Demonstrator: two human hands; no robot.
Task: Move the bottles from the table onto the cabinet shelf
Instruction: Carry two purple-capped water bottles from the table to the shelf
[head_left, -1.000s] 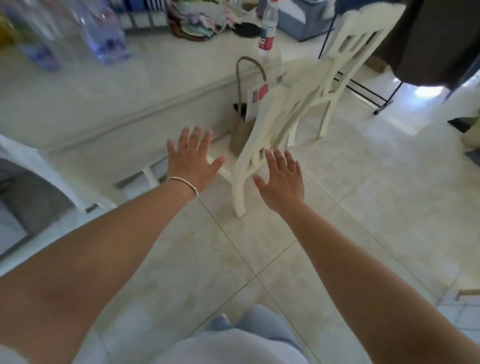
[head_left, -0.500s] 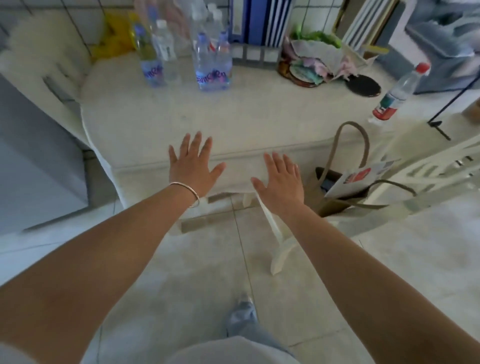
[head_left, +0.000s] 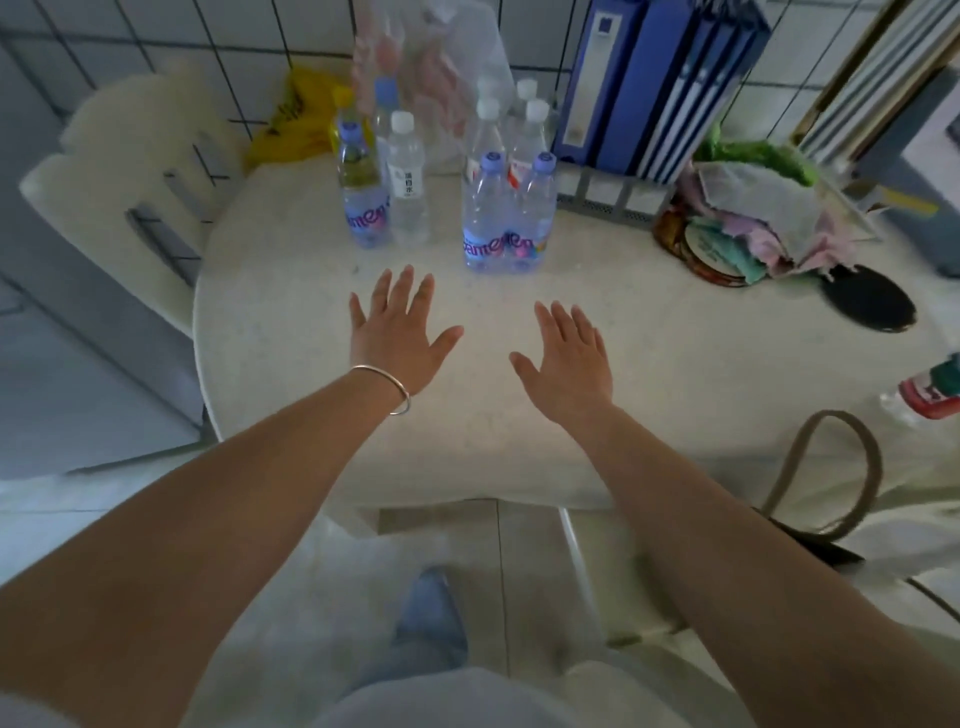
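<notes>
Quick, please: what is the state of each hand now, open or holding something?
Left hand: open, fingers spread, holding nothing.
Right hand: open, fingers spread, holding nothing.

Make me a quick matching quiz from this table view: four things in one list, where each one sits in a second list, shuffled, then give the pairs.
Things
1. blue binders
2. yellow bag
3. red-labelled bottle
4. left hand

Places
A. lying at the table's right edge
B. open, over the table in front of the purple-capped bottles
C. standing against the tiled wall, behind the grey rack
D. at the back, left of the bottles

Pairs: 1-C, 2-D, 3-A, 4-B
</notes>
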